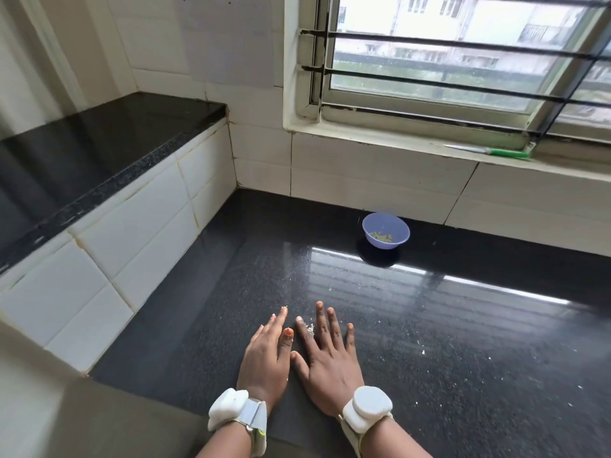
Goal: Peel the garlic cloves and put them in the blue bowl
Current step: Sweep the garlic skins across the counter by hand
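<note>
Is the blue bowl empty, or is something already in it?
Not empty. The blue bowl stands upright on the counter near the wall, with a few small pale yellowish pieces at its bottom; too small to identify.

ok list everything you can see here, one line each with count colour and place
blue bowl: one, lavender-blue, far on the counter by the tiled wall
garlic cloves: several, pale yellow-green, inside the bowl
knife: one, green handle, on the window sill
counter: one, black speckled, flecked with white bits
raised ledge: one, black top, left side
window: one, dark bars, above the sill
wrist devices: two, white, one on each wrist
left hand: flat on the counter
right hand: flat on the counter, fingers spread
</note>
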`<state>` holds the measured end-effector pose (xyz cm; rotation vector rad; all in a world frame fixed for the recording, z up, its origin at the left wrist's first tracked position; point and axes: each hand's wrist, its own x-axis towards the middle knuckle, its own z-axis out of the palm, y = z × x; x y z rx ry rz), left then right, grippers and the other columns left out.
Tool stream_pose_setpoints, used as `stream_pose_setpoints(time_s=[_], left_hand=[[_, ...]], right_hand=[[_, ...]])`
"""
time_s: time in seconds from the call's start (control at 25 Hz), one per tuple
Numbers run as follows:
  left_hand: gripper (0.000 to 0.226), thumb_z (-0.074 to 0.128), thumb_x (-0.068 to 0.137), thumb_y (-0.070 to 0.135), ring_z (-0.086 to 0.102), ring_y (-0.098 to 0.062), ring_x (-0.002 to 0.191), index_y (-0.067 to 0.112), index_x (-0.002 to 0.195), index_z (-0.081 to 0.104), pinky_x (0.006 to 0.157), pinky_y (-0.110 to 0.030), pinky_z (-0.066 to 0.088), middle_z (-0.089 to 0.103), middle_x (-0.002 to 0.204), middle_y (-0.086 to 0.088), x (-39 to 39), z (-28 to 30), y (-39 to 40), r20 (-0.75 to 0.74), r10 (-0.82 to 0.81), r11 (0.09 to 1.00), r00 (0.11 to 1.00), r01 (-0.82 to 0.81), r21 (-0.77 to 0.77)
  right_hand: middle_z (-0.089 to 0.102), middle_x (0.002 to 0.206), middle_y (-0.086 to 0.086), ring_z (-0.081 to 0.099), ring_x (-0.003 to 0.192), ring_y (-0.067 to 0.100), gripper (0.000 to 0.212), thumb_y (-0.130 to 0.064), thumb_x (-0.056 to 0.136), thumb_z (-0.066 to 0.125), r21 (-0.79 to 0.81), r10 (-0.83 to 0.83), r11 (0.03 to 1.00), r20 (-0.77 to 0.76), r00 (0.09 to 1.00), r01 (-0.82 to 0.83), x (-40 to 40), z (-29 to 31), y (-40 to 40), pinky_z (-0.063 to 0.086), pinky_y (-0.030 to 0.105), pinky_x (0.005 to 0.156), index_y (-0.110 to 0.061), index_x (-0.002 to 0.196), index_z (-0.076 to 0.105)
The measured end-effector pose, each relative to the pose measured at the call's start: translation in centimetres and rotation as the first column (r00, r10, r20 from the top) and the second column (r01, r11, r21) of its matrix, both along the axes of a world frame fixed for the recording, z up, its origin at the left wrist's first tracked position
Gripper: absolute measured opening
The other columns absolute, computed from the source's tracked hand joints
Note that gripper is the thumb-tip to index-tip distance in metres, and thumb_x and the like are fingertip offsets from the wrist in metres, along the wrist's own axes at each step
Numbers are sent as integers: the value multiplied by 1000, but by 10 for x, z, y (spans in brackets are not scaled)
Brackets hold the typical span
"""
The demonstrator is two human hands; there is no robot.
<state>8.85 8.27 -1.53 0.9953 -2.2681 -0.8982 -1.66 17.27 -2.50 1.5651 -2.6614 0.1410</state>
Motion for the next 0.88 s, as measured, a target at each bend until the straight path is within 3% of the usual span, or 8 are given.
stream_pose_setpoints(time_s=[0.12, 0.28, 0.4, 0.52, 0.6, 0.64, 0.72, 0.88], left_hand=[[97, -9, 78, 77, 28, -10, 141, 22, 143, 37, 111, -15, 5, 38, 148, 8, 0, -3, 0, 73, 1, 997, 997, 5, -81], [81, -2, 83, 58, 17, -14, 145, 21, 144, 36, 113, -22, 2, 30, 151, 9, -6, -3, 1, 150, 21, 988, 989, 3, -157], [69, 9, 86, 41, 29, -20, 141, 16, 140, 44, 114, -30, 17, 37, 147, 6, -9, -3, 1, 227, 41, 984, 973, 0, -177], [53, 29, 83, 23, 57, -25, 120, 13, 124, 61, 103, -33, 39, 58, 131, 0, -5, -5, -1, 290, 52, 966, 956, 25, -257], [51, 33, 80, 20, 61, -25, 114, 13, 120, 65, 100, -32, 32, 63, 125, 0, -5, -5, 1, 282, 58, 961, 958, 22, -274], [51, 34, 80, 19, 62, -24, 113, 14, 119, 65, 99, -32, 30, 64, 124, 0, -5, -4, 1, 285, 67, 961, 956, 16, -277], [50, 34, 79, 19, 62, -24, 112, 14, 118, 66, 99, -33, 30, 64, 123, 1, -6, -4, 2, 296, 79, 958, 952, 10, -287], [50, 34, 78, 19, 63, -23, 111, 14, 116, 67, 97, -32, 31, 65, 122, 1, -7, -6, 0, 285, 88, 951, 955, 5, -311]], right_hand=[[31, 157, 10, 13, 146, 22, 64, -58, 91, 34, -27, -66, 997, 22, 998, 66, 3, -1, 5, 10, 47, 113, -23, 144, 44], [14, 158, 15, 11, 148, 24, 70, -53, 99, 11, -36, -179, 982, 101, 979, 183, 12, -4, 17, 7, 45, 118, -2, 143, 33], [28, 156, 15, 14, 147, 24, 72, -54, 99, 17, -21, -139, 989, 151, 979, 144, 12, -4, 15, 9, 45, 117, 2, 140, 38], [40, 151, 15, 30, 143, 26, 75, -56, 98, 16, -37, -36, 998, 216, 976, 45, 3, 7, -1, 12, 41, 117, 0, 138, 48], [29, 157, 16, 28, 145, 28, 64, -45, 101, 19, -129, -1, 991, 265, 964, 36, -10, 20, -8, 13, 31, 119, -3, 145, 39], [33, 154, 17, 33, 141, 30, 50, -29, 101, 30, -129, 44, 992, 288, 957, -7, -19, 28, -11, 21, 27, 115, -5, 144, 41], [53, 129, 12, 49, 120, 28, 37, -5, 96, 42, -151, 115, 986, 273, 955, -75, -34, 40, -19, 39, 27, 96, -9, 129, 58], [57, 112, 8, 55, 108, 26, 28, -10, 95, 46, 32, 199, 977, 230, 953, -212, -41, 56, -40, 45, 34, 86, -12, 113, 67]])
